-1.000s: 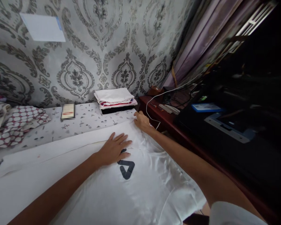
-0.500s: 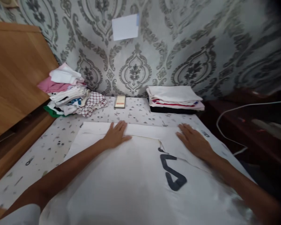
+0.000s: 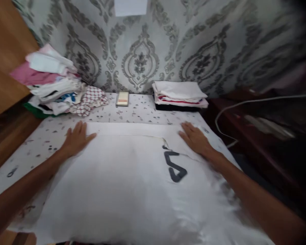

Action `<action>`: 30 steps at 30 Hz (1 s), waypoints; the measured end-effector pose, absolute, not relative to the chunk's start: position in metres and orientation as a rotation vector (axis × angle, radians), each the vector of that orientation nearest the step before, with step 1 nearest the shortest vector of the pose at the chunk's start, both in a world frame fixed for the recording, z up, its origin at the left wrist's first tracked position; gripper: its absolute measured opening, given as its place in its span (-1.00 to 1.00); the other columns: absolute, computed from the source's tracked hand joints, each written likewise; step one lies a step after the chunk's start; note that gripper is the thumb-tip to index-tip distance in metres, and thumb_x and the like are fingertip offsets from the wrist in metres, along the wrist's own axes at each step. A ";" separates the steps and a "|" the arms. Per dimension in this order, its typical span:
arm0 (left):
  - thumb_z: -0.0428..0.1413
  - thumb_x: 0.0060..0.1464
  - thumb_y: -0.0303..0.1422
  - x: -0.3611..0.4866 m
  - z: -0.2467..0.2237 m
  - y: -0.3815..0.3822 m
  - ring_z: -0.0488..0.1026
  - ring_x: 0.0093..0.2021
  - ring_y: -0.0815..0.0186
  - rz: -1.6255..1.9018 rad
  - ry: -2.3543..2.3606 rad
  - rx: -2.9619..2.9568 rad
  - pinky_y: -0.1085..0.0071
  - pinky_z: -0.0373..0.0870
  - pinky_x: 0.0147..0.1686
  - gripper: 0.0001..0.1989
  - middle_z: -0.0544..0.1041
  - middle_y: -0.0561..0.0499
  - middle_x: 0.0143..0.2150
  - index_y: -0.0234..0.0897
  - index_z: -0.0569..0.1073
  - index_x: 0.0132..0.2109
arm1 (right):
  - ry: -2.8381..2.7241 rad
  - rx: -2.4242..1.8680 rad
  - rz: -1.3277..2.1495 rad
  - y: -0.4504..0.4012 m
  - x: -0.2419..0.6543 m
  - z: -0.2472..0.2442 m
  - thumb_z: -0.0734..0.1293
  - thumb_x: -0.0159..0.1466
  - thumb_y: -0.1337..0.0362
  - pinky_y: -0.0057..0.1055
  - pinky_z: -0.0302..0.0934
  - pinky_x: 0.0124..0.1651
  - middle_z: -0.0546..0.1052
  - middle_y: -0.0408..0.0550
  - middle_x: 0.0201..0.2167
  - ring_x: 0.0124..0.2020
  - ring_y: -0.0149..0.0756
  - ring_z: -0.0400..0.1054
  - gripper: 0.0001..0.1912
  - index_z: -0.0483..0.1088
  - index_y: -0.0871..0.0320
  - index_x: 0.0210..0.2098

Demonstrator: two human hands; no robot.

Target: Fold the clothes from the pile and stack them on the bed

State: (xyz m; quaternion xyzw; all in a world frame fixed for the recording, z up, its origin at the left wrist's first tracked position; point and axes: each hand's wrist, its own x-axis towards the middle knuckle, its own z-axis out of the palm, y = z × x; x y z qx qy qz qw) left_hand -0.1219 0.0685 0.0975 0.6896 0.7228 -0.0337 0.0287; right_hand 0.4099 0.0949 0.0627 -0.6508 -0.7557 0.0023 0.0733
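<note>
A large white cloth point(image 3: 112, 177) with a dark printed mark on its right part lies spread over the patterned sheet. At its far left corner rests my left hand point(image 3: 77, 139), palm down with the fingers apart. My right hand point(image 3: 196, 137) lies flat near the far right corner, fingers stretched forward. Neither hand grips anything. Wrinkles show in the cloth's near right part, beside my right forearm.
Behind the cloth stand a loose pile of clothes point(image 3: 58, 88) at left, a small card-like item point(image 3: 122, 98) and a folded stack point(image 3: 180, 95). A wooden panel point(image 3: 10, 51) borders the left; a white cable point(image 3: 257, 100) runs at right.
My left hand has slid left to the cloth's far corner. My right hand stays near the far right corner. The view has shifted, so the piles appear higher and further left.
</note>
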 end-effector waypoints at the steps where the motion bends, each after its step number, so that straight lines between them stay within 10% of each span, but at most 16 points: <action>1: -0.29 0.26 0.05 -0.122 0.098 0.068 -0.17 0.51 -0.06 -0.086 2.217 2.142 -0.20 -0.08 0.36 -0.14 -0.05 -0.44 0.50 -0.61 0.04 0.42 | -2.269 -1.982 0.051 0.093 0.408 0.066 0.00 0.43 -0.01 0.07 -0.01 0.40 0.16 0.28 0.41 0.45 0.04 -0.02 -0.33 0.15 0.29 0.36; 14: -0.31 0.35 0.02 -0.089 0.098 0.041 -0.04 0.48 -0.14 0.065 1.736 2.625 -0.28 0.05 0.30 -0.24 -0.01 -0.33 0.50 -0.51 -0.01 0.43 | -2.264 -1.853 0.278 0.023 0.352 0.079 0.00 0.47 -0.03 0.07 -0.24 0.46 0.02 0.09 0.48 0.50 -0.05 -0.22 -0.37 0.10 0.13 0.41; 24: -0.18 0.33 0.01 -0.043 0.091 -0.097 0.16 0.42 0.01 0.217 0.836 2.981 -0.10 -0.04 0.40 -0.38 0.28 -0.20 0.41 -0.20 0.30 0.35 | -1.278 -1.978 -0.166 -0.165 0.395 0.099 0.21 0.38 0.01 -0.01 0.24 0.22 0.43 0.20 0.10 0.17 -0.02 0.33 -0.54 0.36 0.17 0.12; 30: -0.14 0.30 -0.18 -0.036 0.087 -0.149 0.32 0.33 -0.06 0.305 0.773 3.009 -0.15 0.02 0.36 -0.52 0.44 -0.18 0.29 -0.17 0.49 0.21 | -0.582 -1.958 0.224 -0.257 0.386 0.048 0.32 0.25 -0.09 -0.11 0.36 0.02 0.49 -0.01 -0.14 -0.05 -0.13 0.45 -0.56 0.31 0.07 -0.04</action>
